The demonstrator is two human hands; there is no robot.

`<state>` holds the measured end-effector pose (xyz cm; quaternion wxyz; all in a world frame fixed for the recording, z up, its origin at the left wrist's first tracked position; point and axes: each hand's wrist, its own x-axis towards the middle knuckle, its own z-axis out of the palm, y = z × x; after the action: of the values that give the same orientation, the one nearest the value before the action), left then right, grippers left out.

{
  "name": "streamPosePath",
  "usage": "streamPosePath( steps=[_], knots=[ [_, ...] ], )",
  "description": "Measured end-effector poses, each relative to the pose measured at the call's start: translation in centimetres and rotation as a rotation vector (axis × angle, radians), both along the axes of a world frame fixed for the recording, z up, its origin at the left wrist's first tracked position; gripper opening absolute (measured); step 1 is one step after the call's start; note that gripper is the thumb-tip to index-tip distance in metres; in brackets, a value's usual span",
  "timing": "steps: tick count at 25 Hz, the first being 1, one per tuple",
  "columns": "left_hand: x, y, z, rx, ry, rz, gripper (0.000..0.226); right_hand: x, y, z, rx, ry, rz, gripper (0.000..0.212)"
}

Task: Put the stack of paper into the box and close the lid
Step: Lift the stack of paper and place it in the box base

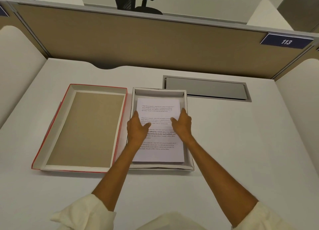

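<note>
A white stack of paper with printed text lies inside the open white box at the middle of the desk. My left hand rests on the stack's left side, fingers spread along its edge. On the stack's right side sits my right hand, thumb on the sheet and fingers at the paper's right edge. Neither hand lifts the paper. The red-edged lid lies upside down to the left of the box, showing its brown inside.
A grey cable hatch is set into the desk behind the box on the right. A tan partition with a "113" sign closes the back. White side panels stand left and right.
</note>
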<state>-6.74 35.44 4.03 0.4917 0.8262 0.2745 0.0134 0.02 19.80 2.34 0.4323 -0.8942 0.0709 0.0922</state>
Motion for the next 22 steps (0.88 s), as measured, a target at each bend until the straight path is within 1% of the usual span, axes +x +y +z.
streamPosePath(
  steps=[1,2,3,5,6,7,9,11,13,17,22],
  knots=[
    [-0.2,0.0,0.7,-0.072,0.008,0.013,0.059,0.9,0.1,0.7,0.017,-0.044,0.044,0.047],
    [-0.5,0.1,1.4,-0.214,0.047,0.054,0.064,2.0,0.2,1.4,0.027,-0.068,0.101,0.049],
    [-1.0,0.1,2.1,-0.423,0.108,0.117,0.065,3.3,0.2,2.0,0.016,-0.075,0.175,0.050],
    [-2.3,0.1,3.0,-0.930,0.255,0.267,0.055,6.1,0.5,2.9,-0.056,-0.074,0.370,0.046],
    [-3.1,-0.1,3.1,-1.127,0.326,0.327,0.052,7.3,0.6,3.2,-0.090,-0.064,0.464,0.043],
    [-4.0,-0.4,3.1,-1.271,0.379,0.376,0.051,8.6,0.9,3.3,-0.117,-0.047,0.535,0.040],
    [-5.4,-1.2,2.6,-1.448,0.436,0.449,0.052,10.6,1.6,3.2,-0.174,-0.022,0.619,0.038],
    [-6.5,-2.0,2.1,-1.504,0.463,0.496,0.049,12.1,2.3,2.9,-0.217,0.002,0.671,0.037],
    [-7.0,-2.5,1.7,-1.482,0.478,0.515,0.042,13.0,3.0,2.5,-0.252,0.028,0.708,0.037],
    [-7.4,-3.0,1.4,-1.468,0.495,0.527,0.037,14.2,3.7,1.6,-0.309,0.089,0.765,0.037],
    [-6.6,-3.3,1.1,-1.463,0.497,0.522,0.025,15.5,3.7,1.2,-0.323,0.156,0.817,0.039]
  ],
)
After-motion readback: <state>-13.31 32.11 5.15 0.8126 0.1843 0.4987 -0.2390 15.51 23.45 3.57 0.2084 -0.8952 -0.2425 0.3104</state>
